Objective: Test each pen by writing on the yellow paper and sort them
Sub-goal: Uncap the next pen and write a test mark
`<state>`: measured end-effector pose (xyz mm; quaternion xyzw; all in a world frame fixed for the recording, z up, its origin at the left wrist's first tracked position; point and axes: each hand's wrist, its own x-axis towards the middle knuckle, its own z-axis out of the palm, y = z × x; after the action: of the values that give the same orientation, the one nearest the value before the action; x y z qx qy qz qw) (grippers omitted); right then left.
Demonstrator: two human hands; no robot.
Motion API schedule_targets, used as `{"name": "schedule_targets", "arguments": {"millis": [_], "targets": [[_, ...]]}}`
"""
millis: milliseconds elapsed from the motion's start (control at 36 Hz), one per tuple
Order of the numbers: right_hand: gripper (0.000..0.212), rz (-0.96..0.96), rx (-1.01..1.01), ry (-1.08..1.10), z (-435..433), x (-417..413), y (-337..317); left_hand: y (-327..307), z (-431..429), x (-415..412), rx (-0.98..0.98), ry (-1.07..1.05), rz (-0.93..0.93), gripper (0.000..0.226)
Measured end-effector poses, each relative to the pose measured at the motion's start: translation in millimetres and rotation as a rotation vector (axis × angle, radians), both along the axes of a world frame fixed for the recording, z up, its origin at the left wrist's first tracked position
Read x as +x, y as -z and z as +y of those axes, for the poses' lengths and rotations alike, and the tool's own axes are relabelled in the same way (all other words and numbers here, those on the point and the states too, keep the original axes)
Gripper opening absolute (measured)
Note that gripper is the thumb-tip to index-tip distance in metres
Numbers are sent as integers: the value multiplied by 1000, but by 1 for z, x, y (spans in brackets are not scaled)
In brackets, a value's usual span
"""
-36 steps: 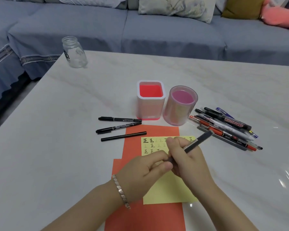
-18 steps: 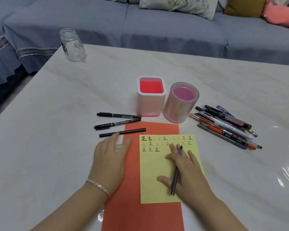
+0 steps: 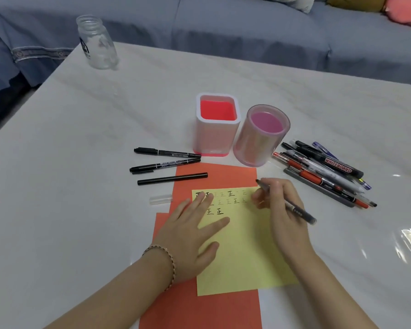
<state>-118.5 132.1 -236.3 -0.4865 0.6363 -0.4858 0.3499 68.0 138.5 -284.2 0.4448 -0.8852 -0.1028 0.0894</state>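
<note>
Head view: yellow paper (image 3: 242, 252) on an orange sheet (image 3: 214, 309), left hand (image 3: 190, 236) flat with fingers spread, pinning its left part beside rows of test marks; right hand (image 3: 282, 210) pinching a dark pen (image 3: 292, 207), tip raised just past the paper's top right corner; clear cap (image 3: 161, 199) loose on the table (image 3: 81, 210). Three black pens (image 3: 169, 166) lie left of two empty holders, square (image 3: 217, 124) and round (image 3: 261, 135), with an untested pile (image 3: 325, 172) at right. Step judged: writing test about to begin; next move calls for lowering the tip to a blank spot after the last mark, then filing the pen by result.
</note>
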Motion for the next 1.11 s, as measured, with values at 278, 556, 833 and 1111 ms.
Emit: {"name": "schedule_targets", "arguments": {"millis": [278, 556, 833, 1111], "targets": [[34, -165, 9, 99, -21, 27, 18, 0, -1, 0, 27, -1, 50, 45], [38, 61, -80, 225, -15, 31, 38, -1, 0, 0, 47, -6, 51, 46], [30, 103, -89, 194, -17, 34, 37, -1, 0, -1, 63, -19, 92, 46], [30, 158, -99, 173, -17, 34, 39, -2, 0, -2, 67, -28, 101, 47]]}}
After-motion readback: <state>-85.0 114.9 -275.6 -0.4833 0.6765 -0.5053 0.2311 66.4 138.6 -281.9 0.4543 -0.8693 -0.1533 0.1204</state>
